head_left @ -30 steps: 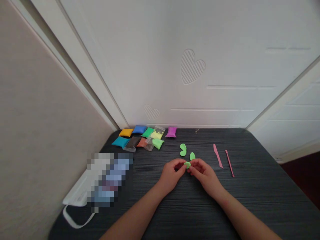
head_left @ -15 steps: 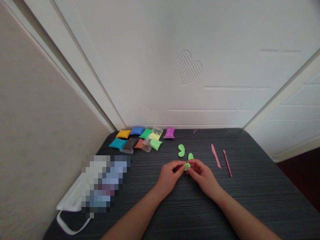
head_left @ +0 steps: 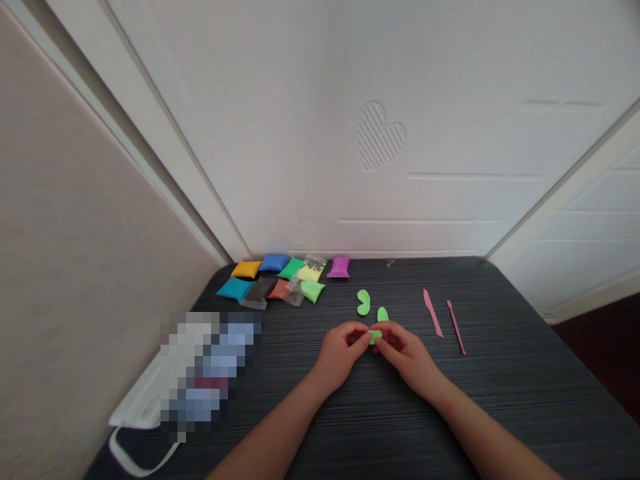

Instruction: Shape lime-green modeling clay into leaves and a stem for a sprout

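Note:
Between the fingertips of both hands is a small flattened piece of light green modelling clay (head_left: pixel 375 337). My left hand (head_left: pixel 343 353) pinches its left side, and my right hand (head_left: pixel 403 350) pinches the right side, thumbs toward me. Just beyond the fingers lies a light green clay oval (head_left: pixel 383 314), its near end hidden by my right hand. Farther back and to the left, a light green clay shape with two lobes (head_left: pixel 364 303), like a heart or a bent leaf pair, rests flat on the dark table (head_left: pixel 380 413).
To the right lie a pink plastic knife (head_left: pixel 433 313) and a thin pink modelling stick (head_left: pixel 456 327). Several coloured clay packets (head_left: pixel 274 263) sit at the back left, with a purple packet (head_left: pixel 339 267) beside them. A white strapped item (head_left: pixel 137 403), partly blurred out, lies at left.
The green clay piece between my fingers looks flatter across its top edge and has tilted slightly. Both hands stay in nearly the same place.

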`<state>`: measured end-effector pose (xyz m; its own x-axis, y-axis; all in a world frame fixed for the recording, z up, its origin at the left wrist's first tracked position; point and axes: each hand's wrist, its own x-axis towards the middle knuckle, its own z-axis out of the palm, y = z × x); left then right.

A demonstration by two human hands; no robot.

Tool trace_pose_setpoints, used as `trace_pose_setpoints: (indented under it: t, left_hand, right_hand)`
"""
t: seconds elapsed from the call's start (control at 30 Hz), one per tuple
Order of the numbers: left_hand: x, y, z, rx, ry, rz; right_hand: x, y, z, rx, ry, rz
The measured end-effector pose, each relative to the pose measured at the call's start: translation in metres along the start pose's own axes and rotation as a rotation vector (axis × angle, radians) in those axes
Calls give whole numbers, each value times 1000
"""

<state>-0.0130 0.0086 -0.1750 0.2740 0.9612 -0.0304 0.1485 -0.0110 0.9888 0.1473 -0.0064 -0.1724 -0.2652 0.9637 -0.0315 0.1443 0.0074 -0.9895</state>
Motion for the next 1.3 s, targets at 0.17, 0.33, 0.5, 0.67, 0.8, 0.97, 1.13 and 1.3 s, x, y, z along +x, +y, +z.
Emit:
trace_pose_setpoints:
  t: [0.17,0.33,0.5,0.67,0.8,0.97,1.13,1.3]
  left_hand:
    - [1,2,-1,-145,-42,-77]
    - [3,3,-2,-278,-106,-125]
    - [2,4,-1,-374,-138,-171]
    - [1,2,-2,-372,-187,-219]
    - [2,1,-3,-375,-200,-214]
    - [2,0,-4,-381,-193,-197]
    - [4,0,-4,-401,-202,-207]
    - [4,2,-3,-403,-207,-221]
  right_hand:
    - [-1,-3,1,-7,-45,-13]
    - [-2,-4,2,-22,-91,-33]
    - [-5,-7,0,-139,-56,-69]
    - [-5,-9,-2,-228,-50,-108]
    - [-6,-10,-2,-275,-45,-126]
    - [-7,-11,-1,-322,-22,-170]
    - [-6,-14,-1,-362,-42,-199]
    - [-6,-13,-2,-383,-48,-218]
